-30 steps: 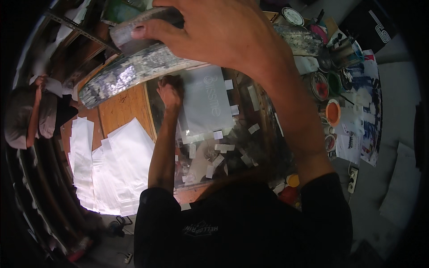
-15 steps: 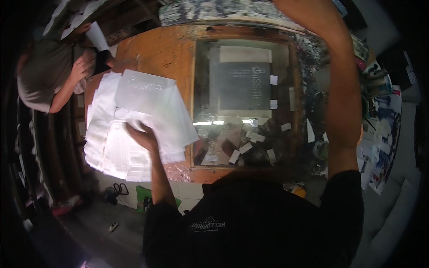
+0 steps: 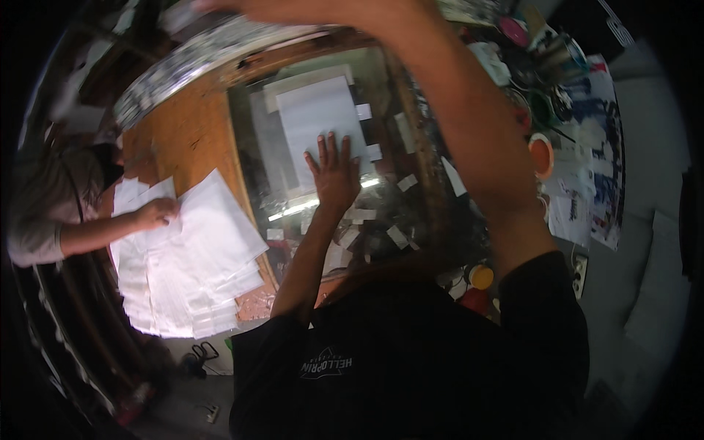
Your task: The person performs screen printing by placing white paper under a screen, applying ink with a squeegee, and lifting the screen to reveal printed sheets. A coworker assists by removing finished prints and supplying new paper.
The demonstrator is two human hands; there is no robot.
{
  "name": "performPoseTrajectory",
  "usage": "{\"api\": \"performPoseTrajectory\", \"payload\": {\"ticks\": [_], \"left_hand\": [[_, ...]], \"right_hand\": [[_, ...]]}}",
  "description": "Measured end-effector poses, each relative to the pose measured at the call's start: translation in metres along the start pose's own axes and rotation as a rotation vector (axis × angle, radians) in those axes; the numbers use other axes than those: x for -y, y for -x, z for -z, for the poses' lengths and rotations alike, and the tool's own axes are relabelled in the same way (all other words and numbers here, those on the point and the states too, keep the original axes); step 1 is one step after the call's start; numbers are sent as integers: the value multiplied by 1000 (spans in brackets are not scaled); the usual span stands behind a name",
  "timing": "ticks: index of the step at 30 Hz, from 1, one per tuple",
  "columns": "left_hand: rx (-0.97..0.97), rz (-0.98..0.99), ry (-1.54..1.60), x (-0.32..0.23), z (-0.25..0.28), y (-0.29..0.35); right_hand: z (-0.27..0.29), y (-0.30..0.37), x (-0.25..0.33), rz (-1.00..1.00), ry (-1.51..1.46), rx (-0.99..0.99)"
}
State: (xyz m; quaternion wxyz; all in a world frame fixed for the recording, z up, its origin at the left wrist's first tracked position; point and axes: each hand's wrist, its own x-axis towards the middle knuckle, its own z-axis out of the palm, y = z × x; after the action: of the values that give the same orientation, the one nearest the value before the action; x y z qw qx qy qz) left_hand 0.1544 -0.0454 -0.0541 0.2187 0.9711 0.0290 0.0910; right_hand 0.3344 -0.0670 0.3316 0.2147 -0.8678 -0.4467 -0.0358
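Observation:
My left hand (image 3: 335, 176) lies flat, fingers spread, on a thin white sheet (image 3: 317, 106). The sheet rests on a glass panel (image 3: 258, 158) set in a wooden-framed worktop, its right edge beside two small white tabs (image 3: 364, 111). My right arm reaches high across the far side, and my right hand (image 3: 279, 9) is partly cut off by the top edge; its fingers are blurred and what they hold, if anything, is hidden. Left of the glass lies a fanned pile of white sheets (image 3: 198, 271).
A co-worker's hand (image 3: 156, 213) touches the pile from the left. Scraps of white tape (image 3: 397, 235) lie on the near glass. Ink-stained containers (image 3: 561, 59), an orange-topped cup (image 3: 541, 155) and stained papers (image 3: 576, 213) stand to the right. A yellow lid (image 3: 481, 276) shows near my body.
My left hand has moved from the pile to the glass, where a white sheet now covers the grey printed patch. My right arm swung leftward. The co-worker's hand has come onto the pile.

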Motion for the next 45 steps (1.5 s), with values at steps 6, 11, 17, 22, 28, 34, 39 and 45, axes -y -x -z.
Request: {"api": "performPoseTrajectory", "payload": {"ticks": [6,11,17,22,28,34,39,45], "left_hand": [[-51,171,-28,11,14,35],[-43,126,-74,10,15,55],[-15,165,29,4,36,54],[-496,420,1161,-36,132,83],[-249,1175,1963,-7,123,127],[-241,1455,1917,5,100,119],[-321,1409,1923,4,101,130],[-305,1433,1916,9,104,129]], "right_hand": [[-14,13,-7,173,-193,-150],[-14,16,-5,163,-211,-122],[-31,26,8,138,-91,-234],[-125,120,18,127,-26,-323],[-238,102,-70,-105,-171,116],[-326,-11,-161,-88,222,-51],[-318,-8,-144,-64,-58,85],[-313,83,-87,-117,91,163]]}}
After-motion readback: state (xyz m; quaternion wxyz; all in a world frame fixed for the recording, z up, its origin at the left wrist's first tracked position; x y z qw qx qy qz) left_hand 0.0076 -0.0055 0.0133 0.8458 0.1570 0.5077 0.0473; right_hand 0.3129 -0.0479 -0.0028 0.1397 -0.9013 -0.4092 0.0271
